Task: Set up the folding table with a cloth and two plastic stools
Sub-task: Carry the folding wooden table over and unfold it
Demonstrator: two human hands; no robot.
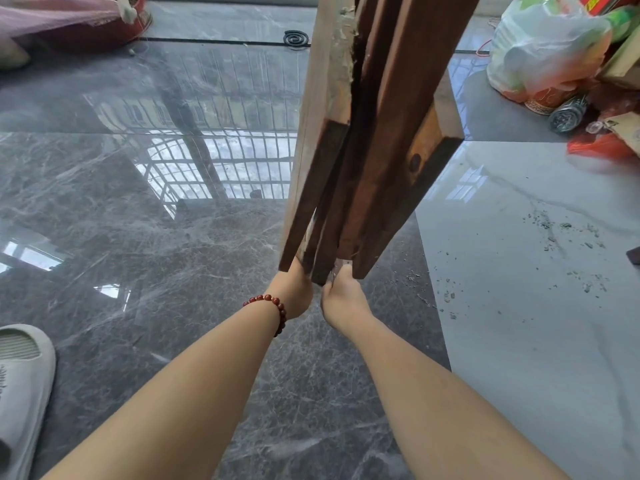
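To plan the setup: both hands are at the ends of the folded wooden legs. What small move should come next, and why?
Probably pull the leg ends apart: the folding table is folded, legs packed together, and the left hand and right hand each grip a leg end.

Rough wooden table (374, 140), glossy floor (173, 237)

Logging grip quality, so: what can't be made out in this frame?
Head view:
Hidden behind table leg ends: fingers of left hand and right hand, so grip unclear.
Cut off by top edge: table's upper part.
Cut off by left edge: slipper.
Blurred through plastic: bag contents.
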